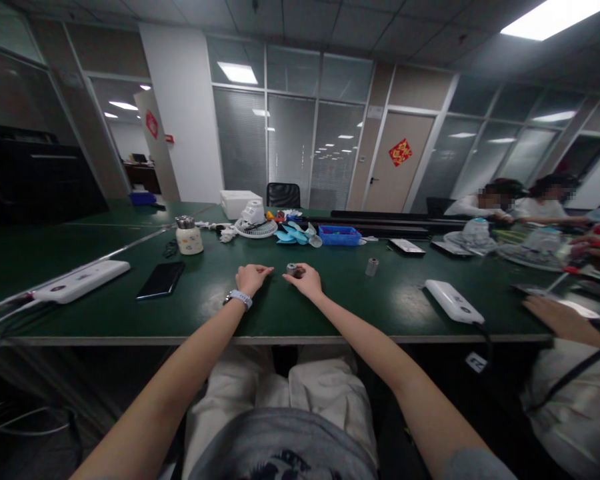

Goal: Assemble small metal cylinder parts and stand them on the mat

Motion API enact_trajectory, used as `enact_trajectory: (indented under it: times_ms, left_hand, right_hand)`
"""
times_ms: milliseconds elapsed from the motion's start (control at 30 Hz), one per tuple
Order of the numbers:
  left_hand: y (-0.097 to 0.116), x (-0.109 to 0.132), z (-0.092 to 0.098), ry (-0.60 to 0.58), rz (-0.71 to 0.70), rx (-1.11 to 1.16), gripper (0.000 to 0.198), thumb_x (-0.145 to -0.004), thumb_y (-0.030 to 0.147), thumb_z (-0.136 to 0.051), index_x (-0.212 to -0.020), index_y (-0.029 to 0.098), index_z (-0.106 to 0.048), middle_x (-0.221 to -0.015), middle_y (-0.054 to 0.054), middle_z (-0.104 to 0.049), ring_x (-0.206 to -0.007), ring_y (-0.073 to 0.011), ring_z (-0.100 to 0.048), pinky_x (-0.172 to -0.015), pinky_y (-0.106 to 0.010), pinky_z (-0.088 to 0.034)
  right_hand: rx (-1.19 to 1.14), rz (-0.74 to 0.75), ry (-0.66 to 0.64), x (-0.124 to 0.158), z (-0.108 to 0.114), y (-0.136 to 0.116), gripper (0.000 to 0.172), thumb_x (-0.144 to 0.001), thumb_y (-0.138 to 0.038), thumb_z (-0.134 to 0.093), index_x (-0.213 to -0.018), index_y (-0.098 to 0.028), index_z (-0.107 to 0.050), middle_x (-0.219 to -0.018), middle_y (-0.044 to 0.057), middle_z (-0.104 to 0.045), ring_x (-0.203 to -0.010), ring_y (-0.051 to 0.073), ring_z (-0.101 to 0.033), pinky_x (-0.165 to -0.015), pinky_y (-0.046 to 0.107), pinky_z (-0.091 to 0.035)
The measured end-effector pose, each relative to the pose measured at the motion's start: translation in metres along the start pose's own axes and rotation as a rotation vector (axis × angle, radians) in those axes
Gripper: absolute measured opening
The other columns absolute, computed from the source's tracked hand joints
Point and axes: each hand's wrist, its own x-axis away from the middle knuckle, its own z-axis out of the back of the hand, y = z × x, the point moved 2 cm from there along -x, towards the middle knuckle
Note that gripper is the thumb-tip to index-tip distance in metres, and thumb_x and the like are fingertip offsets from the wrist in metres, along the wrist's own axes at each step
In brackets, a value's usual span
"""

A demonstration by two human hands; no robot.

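Observation:
My right hand point(308, 281) has its thumb and fingers around a small grey metal cylinder point(291, 269), which has a hole in its top and stands upright at the tabletop. Just to the left, my left hand point(251, 279) is closed in a pinch, with the fingertips pointing toward that cylinder but apart from it. Whatever is between those fingertips is too small to make out. A second grey metal cylinder point(372, 267) stands by itself on the green table point(280, 313), further to the right.
A black phone point(161, 280), a cream bottle point(189, 239) and a white power strip point(83, 280) are on the left. Behind my hands lie a white fan part point(255, 223), blue fan blades point(295, 233) and a blue bin point(339, 235). Another white device point(454, 301) and co-workers are at right.

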Motion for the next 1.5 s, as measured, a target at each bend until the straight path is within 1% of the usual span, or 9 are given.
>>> enact_trajectory:
  times_ms: [133, 267, 433, 600, 767, 933, 1233, 1367, 1500]
  left_hand:
    - [-0.003, -0.004, -0.003, 0.002, -0.001, 0.01, 0.042, -0.079, 0.061, -0.055, -0.093, 0.028, -0.077, -0.092, -0.006, -0.075, -0.088, -0.0267, -0.065, -0.072, -0.033, -0.045]
    - [-0.005, -0.007, -0.006, -0.001, -0.016, 0.006, 0.043, -0.083, 0.059, -0.049, -0.097, 0.028, -0.075, -0.093, -0.006, -0.075, -0.086, -0.0245, -0.065, -0.069, -0.031, -0.044]
    - [-0.004, -0.007, -0.006, 0.0, -0.013, 0.003, 0.042, -0.086, 0.055, -0.045, -0.099, 0.027, -0.074, -0.096, -0.006, -0.074, -0.086, -0.0229, -0.065, -0.068, -0.03, -0.043]
    - [-0.001, -0.004, -0.003, -0.014, 0.005, 0.003, 0.041, -0.088, 0.049, -0.041, -0.101, 0.027, -0.073, -0.098, -0.005, -0.074, -0.087, -0.0223, -0.065, -0.069, -0.029, -0.044]
    - [0.001, -0.003, -0.002, -0.008, 0.014, 0.011, 0.039, -0.089, 0.044, -0.04, -0.101, 0.026, -0.072, -0.1, -0.006, -0.073, -0.089, -0.0229, -0.065, -0.071, -0.03, -0.044]
    - [0.001, -0.003, -0.002, 0.01, 0.014, 0.013, 0.037, -0.088, 0.042, -0.04, -0.099, 0.026, -0.072, -0.097, -0.005, -0.074, -0.088, -0.0216, -0.065, -0.072, -0.029, -0.044]
    - [-0.001, -0.006, -0.005, 0.0, 0.018, 0.021, 0.036, -0.088, 0.042, -0.041, -0.097, 0.027, -0.072, -0.095, -0.004, -0.074, -0.088, -0.0223, -0.065, -0.073, -0.03, -0.044]
    - [-0.001, -0.006, -0.004, -0.007, 0.023, 0.021, 0.036, -0.088, 0.042, -0.04, -0.097, 0.027, -0.072, -0.094, -0.005, -0.074, -0.088, -0.0226, -0.066, -0.074, -0.03, -0.044]
    - [0.001, -0.004, -0.003, -0.01, 0.021, 0.019, 0.036, -0.088, 0.042, -0.04, -0.097, 0.026, -0.072, -0.093, -0.005, -0.074, -0.088, -0.0229, -0.066, -0.073, -0.03, -0.045]
  right_hand:
    - [-0.165, -0.047, 0.021, -0.005, 0.0, 0.002, 0.041, -0.064, -0.041, -0.078, -0.097, -0.018, -0.069, -0.089, 0.005, -0.072, -0.077, 0.017, -0.067, -0.074, 0.029, -0.052]
    - [-0.416, -0.109, 0.046, -0.009, 0.002, 0.001, 0.031, -0.069, -0.034, -0.074, -0.093, -0.015, -0.07, -0.092, 0.007, -0.072, -0.085, 0.017, -0.067, -0.079, 0.029, -0.052]
    - [-0.615, -0.201, 0.061, -0.01, 0.008, 0.002, 0.033, -0.068, -0.03, -0.074, -0.097, -0.014, -0.07, -0.098, 0.006, -0.071, -0.09, 0.017, -0.066, -0.083, 0.029, -0.051]
    - [-0.79, -0.336, 0.038, -0.013, 0.01, 0.005, 0.026, -0.073, -0.029, -0.07, -0.095, -0.015, -0.069, -0.093, 0.003, -0.071, -0.081, 0.014, -0.066, -0.074, 0.024, -0.051]
    - [-0.969, -0.487, 0.03, -0.014, 0.014, 0.002, 0.01, -0.08, -0.023, -0.064, -0.086, -0.015, -0.066, -0.079, 0.003, -0.069, -0.066, 0.011, -0.063, -0.059, 0.02, -0.05]
    - [-1.012, -0.536, -0.005, -0.012, 0.021, -0.002, 0.007, -0.082, -0.02, -0.061, -0.087, -0.017, -0.064, -0.074, 0.004, -0.067, -0.065, 0.013, -0.062, -0.056, 0.022, -0.051]
    - [-0.947, -0.472, -0.084, -0.013, 0.023, 0.001, 0.008, -0.083, -0.021, -0.058, -0.088, -0.017, -0.062, -0.076, 0.004, -0.065, -0.068, 0.014, -0.063, -0.064, 0.024, -0.053]
    - [-0.947, -0.506, -0.05, -0.015, 0.023, 0.004, 0.013, -0.088, -0.029, -0.055, -0.083, -0.018, -0.061, -0.071, 0.002, -0.063, -0.062, 0.012, -0.061, -0.06, 0.023, -0.051]
    - [-1.093, -0.62, -0.002, -0.017, 0.023, 0.006, 0.025, -0.091, -0.037, -0.052, -0.076, -0.018, -0.059, -0.065, 0.0, -0.06, -0.056, 0.01, -0.057, -0.056, 0.02, -0.049]
